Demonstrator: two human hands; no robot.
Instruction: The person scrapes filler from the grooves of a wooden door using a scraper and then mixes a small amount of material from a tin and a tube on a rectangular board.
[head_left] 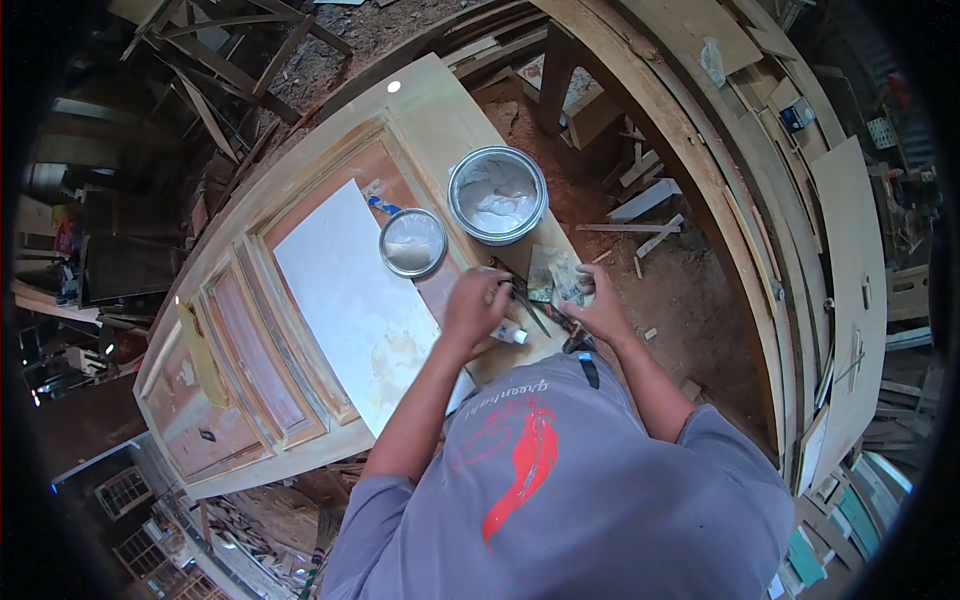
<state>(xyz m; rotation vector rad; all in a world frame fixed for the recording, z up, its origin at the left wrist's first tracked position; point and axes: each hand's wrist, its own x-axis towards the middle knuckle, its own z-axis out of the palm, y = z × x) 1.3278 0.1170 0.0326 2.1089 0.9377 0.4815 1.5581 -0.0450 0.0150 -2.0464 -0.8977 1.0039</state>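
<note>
My left hand is closed beside a dark thin tool at the near end of the panelled wooden door. What its fingers grip, if anything, is hard to make out. To its right, my right hand has curled fingers with pale smears on them, against a crumpled greenish-white piece. What lies inside these fingers is hidden. A white-capped tube lies just below my left hand. Beyond both hands stands an open tin of whitish paste, next to its upturned lid.
A white sheet covers part of the door's panels. A blue-handled tool lies by the lid. Long boards curve past on the right, with wood scraps on the earth floor between. A wooden frame stands far left.
</note>
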